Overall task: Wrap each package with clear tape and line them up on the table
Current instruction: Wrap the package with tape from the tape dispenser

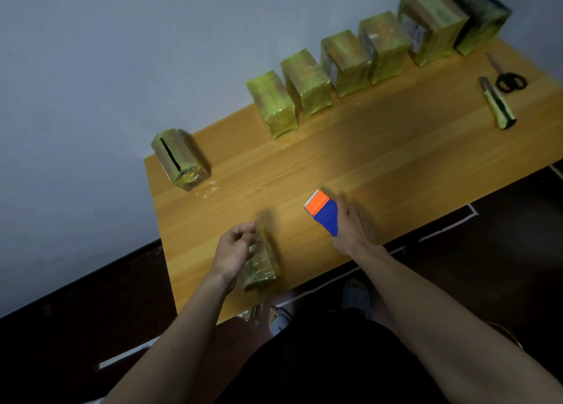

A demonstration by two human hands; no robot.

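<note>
One pkg (260, 265) just beside L hand (234, 249) | blue box (324, 214) touching R hand (353, 227)

Bare forearms, no sleeves; dark clothing (320, 367) below, and light grey slippers (356, 297) on the feet.

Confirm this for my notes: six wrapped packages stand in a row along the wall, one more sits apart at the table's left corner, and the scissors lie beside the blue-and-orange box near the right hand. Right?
Not quite. The head view shows the scissors at the table's far right, beside the utility knife, not by the blue-and-orange box. The row of six and the lone package are as stated.
</note>
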